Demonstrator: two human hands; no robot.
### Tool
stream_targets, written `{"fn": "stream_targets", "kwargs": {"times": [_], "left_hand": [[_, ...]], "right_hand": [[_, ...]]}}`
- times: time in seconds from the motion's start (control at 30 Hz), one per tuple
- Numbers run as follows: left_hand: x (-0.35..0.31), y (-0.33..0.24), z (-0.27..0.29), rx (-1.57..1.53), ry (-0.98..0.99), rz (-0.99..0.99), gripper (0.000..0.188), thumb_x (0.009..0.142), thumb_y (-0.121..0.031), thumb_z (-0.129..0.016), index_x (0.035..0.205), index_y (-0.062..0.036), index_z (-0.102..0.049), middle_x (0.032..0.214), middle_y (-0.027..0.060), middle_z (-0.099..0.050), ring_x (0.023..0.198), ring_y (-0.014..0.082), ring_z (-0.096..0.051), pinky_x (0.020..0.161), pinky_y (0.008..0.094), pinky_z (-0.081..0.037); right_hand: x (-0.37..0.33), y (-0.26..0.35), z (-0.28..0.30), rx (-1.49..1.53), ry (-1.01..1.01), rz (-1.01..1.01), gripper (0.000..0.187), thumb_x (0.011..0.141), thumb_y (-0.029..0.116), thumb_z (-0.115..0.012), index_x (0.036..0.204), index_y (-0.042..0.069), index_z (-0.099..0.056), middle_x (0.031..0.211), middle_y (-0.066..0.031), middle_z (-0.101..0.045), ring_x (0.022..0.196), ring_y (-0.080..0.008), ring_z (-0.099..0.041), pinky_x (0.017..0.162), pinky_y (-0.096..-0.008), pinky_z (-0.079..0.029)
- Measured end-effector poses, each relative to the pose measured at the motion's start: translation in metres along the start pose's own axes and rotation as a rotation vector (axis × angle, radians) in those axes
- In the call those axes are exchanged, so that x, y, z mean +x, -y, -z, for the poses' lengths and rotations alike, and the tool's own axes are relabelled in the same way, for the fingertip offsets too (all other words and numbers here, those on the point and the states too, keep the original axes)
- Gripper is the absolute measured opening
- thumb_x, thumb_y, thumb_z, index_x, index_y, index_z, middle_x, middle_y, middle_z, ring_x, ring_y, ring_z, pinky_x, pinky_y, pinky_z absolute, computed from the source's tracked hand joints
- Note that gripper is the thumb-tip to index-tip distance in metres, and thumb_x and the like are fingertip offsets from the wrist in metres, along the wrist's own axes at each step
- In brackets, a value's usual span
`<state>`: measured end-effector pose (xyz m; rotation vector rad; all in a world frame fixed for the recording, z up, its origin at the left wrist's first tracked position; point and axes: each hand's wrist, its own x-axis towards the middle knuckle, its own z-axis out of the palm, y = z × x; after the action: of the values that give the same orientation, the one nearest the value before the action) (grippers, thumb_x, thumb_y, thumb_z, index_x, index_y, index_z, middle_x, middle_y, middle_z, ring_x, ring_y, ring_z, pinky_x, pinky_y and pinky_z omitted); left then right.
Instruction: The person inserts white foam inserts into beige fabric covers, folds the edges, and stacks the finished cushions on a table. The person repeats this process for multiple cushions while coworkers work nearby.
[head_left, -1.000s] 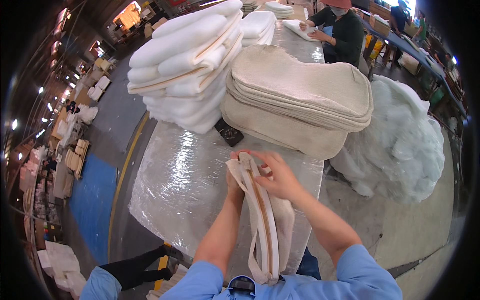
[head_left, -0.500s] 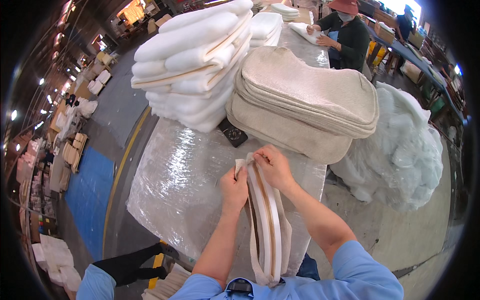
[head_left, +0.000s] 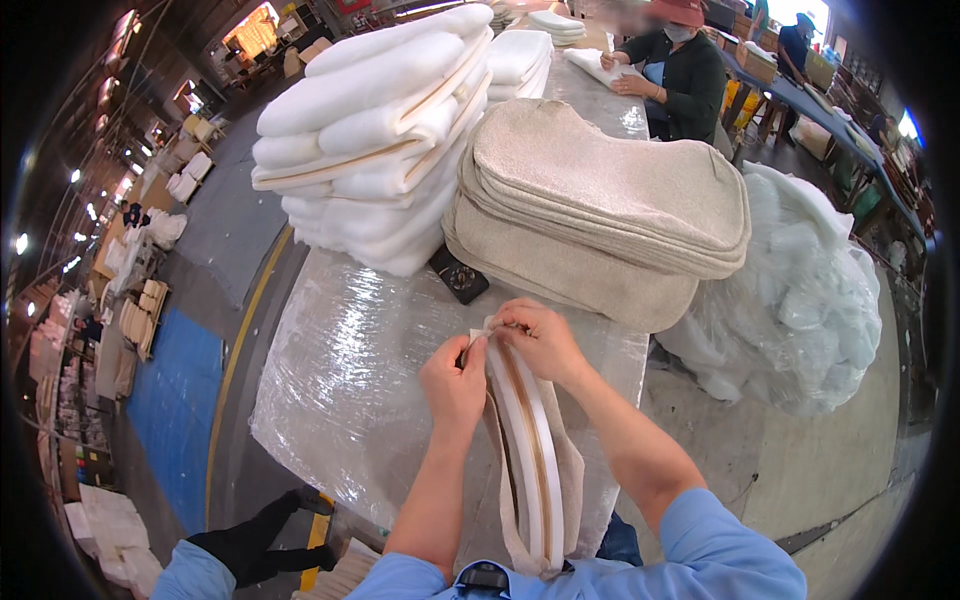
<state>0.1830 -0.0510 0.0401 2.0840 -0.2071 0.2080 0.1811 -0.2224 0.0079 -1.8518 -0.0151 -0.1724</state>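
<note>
The beige cover (head_left: 567, 490) lies lengthwise on the near side of the stack of beige covers (head_left: 610, 190), its far end near the stack and its near end by the wearer's blue shirt (head_left: 690, 560). Judging by how it lies, the filling looks largely done: the white pad (head_left: 527, 450), with a brown line along its middle, runs down inside it. What is left shows along the top, where the long side gapes and the pad is exposed. The left hand (head_left: 455, 380) pinches the left edge at the far end; the right hand (head_left: 535, 340) has its fingers closed on the same end, though they hide exactly how much cloth they grip. The most room for moving is on the near left of the stack, where the wrapped top of the table (head_left: 330, 390) shows. Left of the stack stands the white pile (head_left: 360, 110), with a black box (head_left: 460, 278) just beside the stack's near left corner. On the stack's right, the table's edge ends the room, with a plastic bundle (head_left: 790, 290) beyond it.
</note>
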Motion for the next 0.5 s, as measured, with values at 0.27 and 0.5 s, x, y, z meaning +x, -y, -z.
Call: {"fn": "stream_targets", "kwargs": {"times": [0.27, 0.5], "left_hand": [[0.007, 0.005, -0.007, 0.025, -0.134, -0.37, 0.007, 0.093, -0.004, -0.08, 0.093, -0.0015, -0.073, 0.075, 0.0077, -0.068, 0.065, 0.0122, -0.062, 0.062, 0.0331, -0.05], [0.066, 0.045, -0.009, -0.495, 0.135, 0.139, 0.032, 0.111, -0.03, -0.062, 0.106, -0.001, -0.076, 0.085, 0.0046, -0.073, 0.077, 0.0136, -0.066, 0.073, 0.0291, -0.053]], "right_hand": [[0.021, -0.006, 0.002, 0.248, 0.284, 0.106, 0.02, 0.1, 0.005, -0.071, 0.118, 0.004, -0.078, 0.114, -0.0087, -0.077, 0.103, -0.0202, -0.071, 0.091, -0.0342, -0.056], [-0.003, -0.013, -0.027, 0.249, 0.061, 0.085, 0.013, 0.102, 0.012, -0.071, 0.111, 0.004, -0.077, 0.11, -0.0077, -0.077, 0.104, -0.0242, -0.069, 0.099, -0.0358, -0.052]]}}
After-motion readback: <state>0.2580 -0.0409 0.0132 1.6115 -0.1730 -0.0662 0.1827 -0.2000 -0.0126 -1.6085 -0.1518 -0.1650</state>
